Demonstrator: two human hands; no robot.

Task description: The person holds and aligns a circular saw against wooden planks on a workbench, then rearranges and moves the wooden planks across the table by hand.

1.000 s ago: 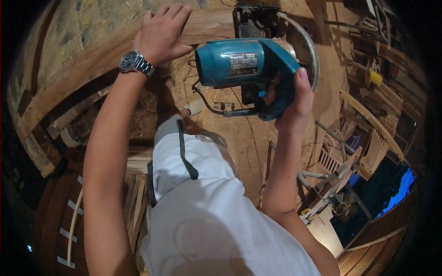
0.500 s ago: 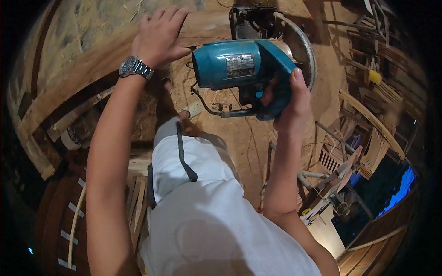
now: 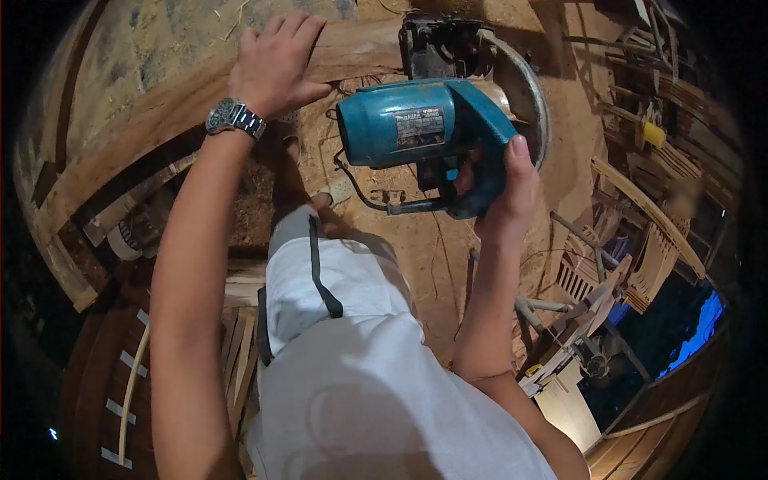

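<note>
My right hand is wrapped round the rear handle of a teal circular saw, its thumb on top of the grip. The saw's black base and curved metal blade guard sit at the end of a wooden board. A power cord loops down from the handle. My left hand lies flat on the board with the fingers stretched out, left of the motor housing. A metal watch is on that wrist. The blade itself is hidden.
Wooden chair parts and slatted pieces stand stacked on the right. Brown panels with pale strips lie at the lower left. My foot in a light shoe rests on the dusty floor. Sawdust covers the surface at the upper left.
The saw and my right hand have shifted slightly down in view, toward my body. My left hand has stayed in almost the same spot on the board.
</note>
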